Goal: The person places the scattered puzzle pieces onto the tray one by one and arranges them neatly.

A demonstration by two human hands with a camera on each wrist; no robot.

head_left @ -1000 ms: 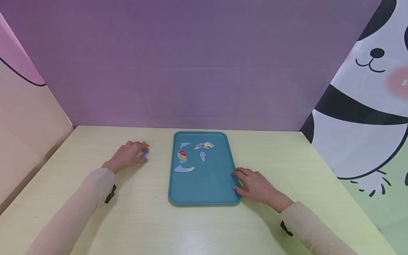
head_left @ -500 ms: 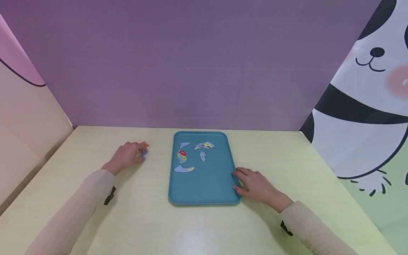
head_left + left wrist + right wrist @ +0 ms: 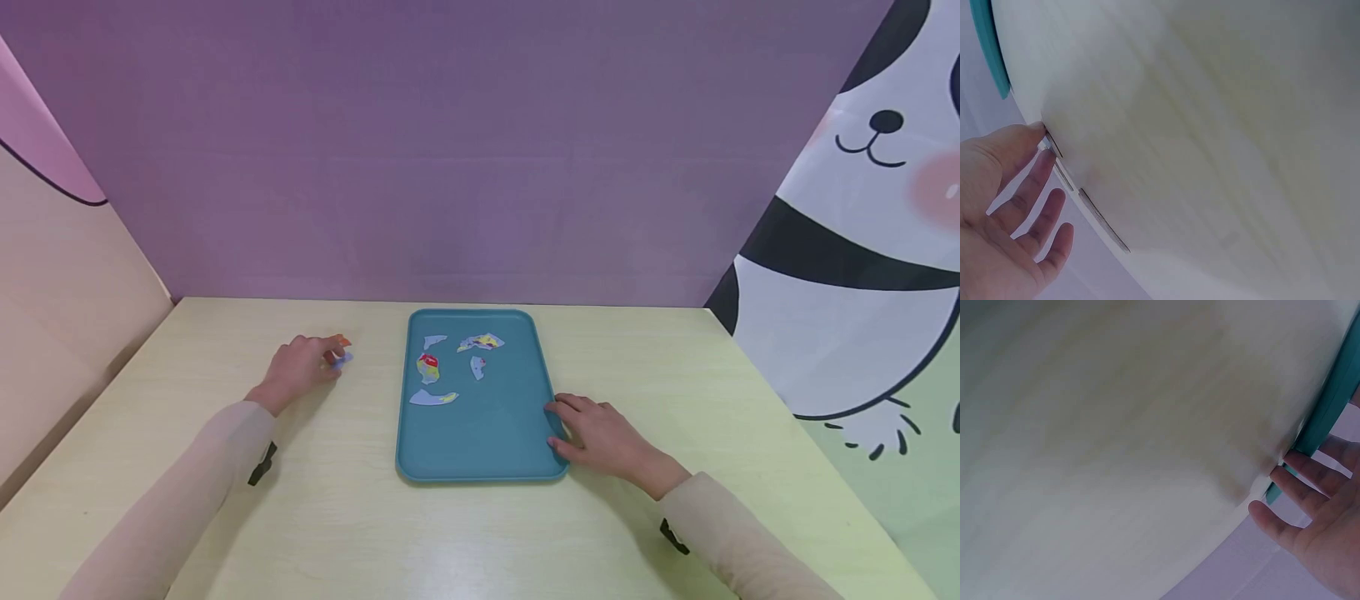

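Observation:
My left hand [image 3: 298, 369] is low over the table, left of the tray. Its thumb and index finger pinch a small light-blue puzzle piece [image 3: 342, 361], partly covered by the fingers. An orange puzzle piece [image 3: 342, 340] lies just beyond the fingertips. In the left wrist view, another thin piece [image 3: 1104, 220] lies flat past the fingers. My right hand [image 3: 600, 437] rests with relaxed fingers against the right rim of the teal tray [image 3: 480, 450]. On the tray are several flat irregular pieces, among them a red and yellow one [image 3: 428, 367] and a curved blue one [image 3: 433, 398].
The pale wooden table [image 3: 300, 517] ends at a purple backdrop [image 3: 450, 167]. A panda print [image 3: 862, 217] hangs on the right side. More printed pieces, such as a yellow-marked one [image 3: 482, 342], lie in the tray's far half.
The left hand has drawn back slightly to the left, and the light-blue piece has turned flatter at the fingertips. The right hand and the tray have stayed in place.

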